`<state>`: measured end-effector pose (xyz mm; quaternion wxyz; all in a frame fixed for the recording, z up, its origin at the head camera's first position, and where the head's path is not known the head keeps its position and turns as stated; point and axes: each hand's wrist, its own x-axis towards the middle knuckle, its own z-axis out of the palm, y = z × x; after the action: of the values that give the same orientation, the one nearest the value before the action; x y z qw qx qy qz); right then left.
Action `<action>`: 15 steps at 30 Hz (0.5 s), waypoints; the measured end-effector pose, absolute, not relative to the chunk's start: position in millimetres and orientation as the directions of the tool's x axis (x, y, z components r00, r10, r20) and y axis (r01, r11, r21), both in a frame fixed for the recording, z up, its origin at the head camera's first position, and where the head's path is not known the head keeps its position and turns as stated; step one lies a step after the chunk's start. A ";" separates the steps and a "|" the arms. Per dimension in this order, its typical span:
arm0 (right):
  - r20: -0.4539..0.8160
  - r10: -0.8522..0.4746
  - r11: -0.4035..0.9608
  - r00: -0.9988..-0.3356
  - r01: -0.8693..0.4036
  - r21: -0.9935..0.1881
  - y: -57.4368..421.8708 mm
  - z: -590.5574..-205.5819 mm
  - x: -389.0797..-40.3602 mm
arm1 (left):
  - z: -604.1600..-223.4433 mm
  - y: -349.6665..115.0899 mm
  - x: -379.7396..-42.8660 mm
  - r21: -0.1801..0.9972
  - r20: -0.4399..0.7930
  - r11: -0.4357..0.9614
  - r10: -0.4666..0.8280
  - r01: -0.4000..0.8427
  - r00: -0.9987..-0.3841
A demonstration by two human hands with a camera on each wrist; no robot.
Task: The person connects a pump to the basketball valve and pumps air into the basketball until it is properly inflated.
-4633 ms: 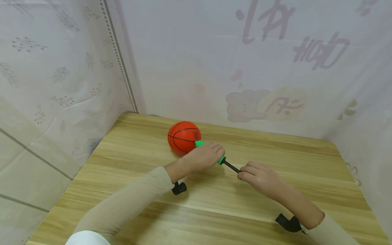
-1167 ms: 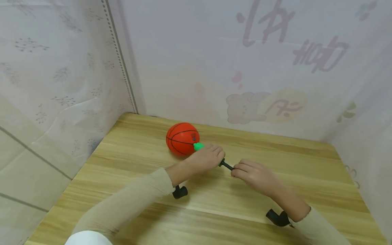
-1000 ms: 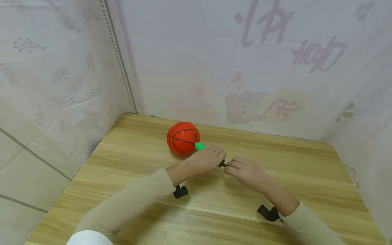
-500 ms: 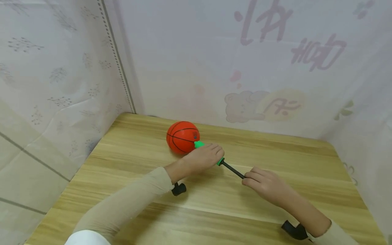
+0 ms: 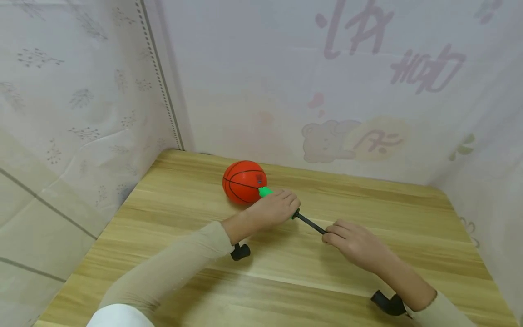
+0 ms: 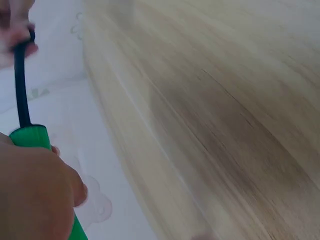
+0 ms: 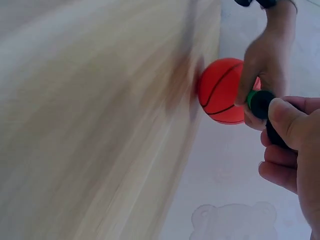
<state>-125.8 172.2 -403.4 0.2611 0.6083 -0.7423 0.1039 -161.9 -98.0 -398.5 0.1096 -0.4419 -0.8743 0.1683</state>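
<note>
A red basketball (image 5: 241, 180) with black lines rests toward the back of the table. Against its right side points the green tip of a hand pump (image 5: 264, 191); whether the needle sits inside the ball is hidden. My left hand (image 5: 273, 209) wraps round the pump's green barrel (image 6: 31, 136), covering most of it. My right hand (image 5: 353, 241) grips the black handle (image 7: 276, 134) at the other end, with a long stretch of black rod (image 5: 311, 224) showing between both hands. In the right wrist view the basketball (image 7: 219, 92) appears behind the left hand (image 7: 270, 62).
The wood-grain table (image 5: 261, 295) reaches back to a pale printed curtain (image 5: 245, 81). More patterned sheeting (image 5: 81, 104) hangs at the left. Black fittings under the left wrist (image 5: 240, 252) and under the right wrist (image 5: 387, 303) stick out above the tabletop.
One second ago my right hand was close to the left, with the rod nearly all in. It then drew back right, exposing the rod. The left hand and basketball stay nearly still.
</note>
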 end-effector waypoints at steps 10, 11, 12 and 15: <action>0.502 -0.856 0.233 -0.124 -0.960 0.159 132.2 -409.5 -148.0 | -399.1 -90.5 -155.8 -0.398 0.047 0.549 0.813 0.735 -0.581; 0.509 -0.853 0.230 -0.118 -0.959 0.163 129.5 -409.6 -149.0 | -398.7 -90.7 -155.7 -0.377 0.041 0.554 0.811 0.742 -0.584; 0.513 -0.850 0.228 -0.114 -0.959 0.165 127.8 -409.8 -149.7 | -398.4 -91.2 -155.8 -0.364 0.039 0.557 0.810 0.747 -0.585; 0.541 -0.836 0.228 -0.096 -0.957 0.182 127.5 -409.8 -149.8 | -397.7 -93.5 -157.0 -0.320 0.035 0.571 0.805 0.756 -0.593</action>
<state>-149.8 127.5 -409.8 0.2785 0.6118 -0.7324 0.1084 -157.0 -93.5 -397.7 0.0886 -0.4425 -0.8818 0.1371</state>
